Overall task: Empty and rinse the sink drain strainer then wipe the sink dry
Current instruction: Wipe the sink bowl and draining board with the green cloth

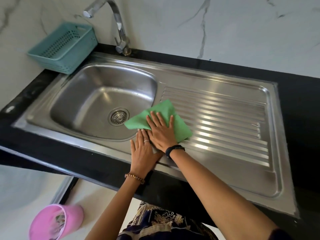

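Observation:
A steel sink (97,80) with a ribbed drainboard (225,122) is set in a black counter. The round drain strainer (118,116) sits in the bowl's drain. A green cloth (163,110) lies over the rim between bowl and drainboard. My right hand (161,130) presses flat on the cloth with straight fingers. My left hand (143,153) rests flat on the sink's front rim, just left of the right hand and touching it.
A chrome tap (119,28) rises behind the bowl. A teal perforated basket (65,47) stands at the back left corner. A pink bin (55,222) with scraps sits on the floor at the lower left. A marble wall backs the counter.

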`<state>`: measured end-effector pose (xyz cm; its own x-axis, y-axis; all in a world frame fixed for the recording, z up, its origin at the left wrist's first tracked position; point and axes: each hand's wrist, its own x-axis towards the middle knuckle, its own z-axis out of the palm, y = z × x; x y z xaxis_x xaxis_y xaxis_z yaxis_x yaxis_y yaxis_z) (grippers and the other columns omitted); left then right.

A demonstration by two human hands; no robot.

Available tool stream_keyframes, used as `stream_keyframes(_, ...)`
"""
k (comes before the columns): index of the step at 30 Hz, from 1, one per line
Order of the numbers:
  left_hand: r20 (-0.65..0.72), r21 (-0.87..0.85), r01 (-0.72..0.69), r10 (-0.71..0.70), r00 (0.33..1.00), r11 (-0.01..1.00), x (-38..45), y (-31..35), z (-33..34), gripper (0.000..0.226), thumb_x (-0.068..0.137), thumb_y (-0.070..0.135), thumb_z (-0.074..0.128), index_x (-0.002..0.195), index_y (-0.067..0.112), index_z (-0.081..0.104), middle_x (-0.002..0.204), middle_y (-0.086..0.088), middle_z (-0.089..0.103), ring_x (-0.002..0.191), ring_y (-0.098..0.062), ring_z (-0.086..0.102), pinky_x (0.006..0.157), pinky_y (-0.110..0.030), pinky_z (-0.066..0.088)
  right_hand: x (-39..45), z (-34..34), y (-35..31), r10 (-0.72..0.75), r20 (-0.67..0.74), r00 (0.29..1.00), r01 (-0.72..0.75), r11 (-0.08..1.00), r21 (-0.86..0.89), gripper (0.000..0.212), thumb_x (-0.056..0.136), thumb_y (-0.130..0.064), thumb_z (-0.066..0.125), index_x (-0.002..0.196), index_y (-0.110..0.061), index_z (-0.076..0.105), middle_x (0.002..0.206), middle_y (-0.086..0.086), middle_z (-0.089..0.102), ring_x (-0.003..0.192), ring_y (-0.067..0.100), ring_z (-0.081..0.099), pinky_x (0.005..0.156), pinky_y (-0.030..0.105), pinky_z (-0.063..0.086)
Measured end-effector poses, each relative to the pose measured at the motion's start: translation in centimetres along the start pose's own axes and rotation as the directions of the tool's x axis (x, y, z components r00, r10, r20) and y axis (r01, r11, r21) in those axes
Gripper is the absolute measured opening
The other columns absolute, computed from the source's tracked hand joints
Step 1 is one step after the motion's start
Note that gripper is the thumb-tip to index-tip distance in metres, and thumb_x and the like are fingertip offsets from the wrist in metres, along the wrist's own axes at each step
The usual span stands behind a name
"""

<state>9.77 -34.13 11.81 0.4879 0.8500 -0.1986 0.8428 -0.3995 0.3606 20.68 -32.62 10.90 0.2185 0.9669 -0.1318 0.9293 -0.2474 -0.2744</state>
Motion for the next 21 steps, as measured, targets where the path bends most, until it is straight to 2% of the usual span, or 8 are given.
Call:
stream_keyframes(3,0.016,0.055,-0.016,0.015,1.0,0.998,-0.2,-0.1,0.2,0.092,0.087,0.057,0.04,0.147,0.003,-0.005,0.158,-0.012,-0.004,0.146,-0.02,-0.007,0.118,-0.039,-0.005,-1.0,0.2,0.7,-0.091,-0.005,0.996,0.091,0.995,-0.04,0.054,0.099,-0.035,0.028,0.149,-0.023,0.011,0.159,-0.004,0.008,0.147,0.017,0.004,0.114,0.058,-0.007)
stream_keyframes(7,-0.001,0.048,-0.088,0.088,0.996,0.995,-0.8,-0.1,0.2,0.085,0.089,0.054,0.04,0.148,0.009,-0.003,0.159,-0.007,-0.002,0.146,-0.018,-0.004,0.118,-0.037,-0.004,-2.4,0.1,1.5,-0.083,-0.054,0.995,0.085,0.996,0.023,0.055,0.098,-0.035,0.031,0.149,-0.023,0.015,0.158,-0.006,0.016,0.145,0.015,0.014,0.117,0.048,0.0)
stream_keyframes(10,0.007,0.01,-0.158,0.158,0.987,0.987,-1.6,0.5,0.1,0.079,0.091,0.049,0.042,0.148,0.016,0.0,0.159,-0.001,0.003,0.146,-0.016,-0.003,0.118,-0.04,-0.004,-4.3,0.1,3.4,-0.013,-0.068,0.998,0.017,0.998,0.054,0.054,0.099,-0.038,0.027,0.149,-0.025,0.011,0.158,-0.007,0.013,0.146,0.014,0.011,0.117,0.044,-0.005)
stream_keyframes(12,0.028,0.019,-0.247,0.246,0.969,0.969,-2.2,1.6,0.4,0.075,0.092,0.047,0.041,0.148,0.019,0.001,0.159,0.002,0.004,0.145,-0.013,-0.009,0.116,-0.039,-0.011,-6.3,0.1,5.4,0.044,-0.084,0.996,-0.04,0.998,0.058,0.054,0.099,-0.039,0.025,0.149,-0.027,0.008,0.159,-0.008,0.01,0.146,0.013,0.006,0.116,0.043,-0.01)
stream_keyframes(16,0.146,0.046,-0.445,0.435,0.889,0.894,-3.1,5.7,2.2,0.074,0.093,0.045,0.04,0.148,0.019,-0.001,0.158,0.001,-0.006,0.133,-0.009,-0.026,0.109,-0.034,-0.023,-10.9,-0.4,10.3,0.21,-0.123,0.97,-0.202,0.977,0.073,0.054,0.1,-0.038,0.025,0.148,-0.031,0.002,0.159,-0.01,0.004,0.146,0.01,0.0,0.115,0.041,-0.014)
stream_keyframes(21,0.266,0.06,-0.592,0.559,0.786,0.804,-3.2,9.7,4.0,0.068,0.094,0.046,0.036,0.148,0.022,0.003,0.158,0.003,-0.006,0.144,-0.013,-0.016,0.108,-0.039,-0.025,-16.1,-1.6,16.1,0.431,-0.143,0.891,-0.418,0.901,0.116,0.052,0.1,-0.039,0.022,0.146,-0.036,-0.004,0.158,-0.012,-0.004,0.145,0.009,-0.007,0.112,0.04,-0.018)
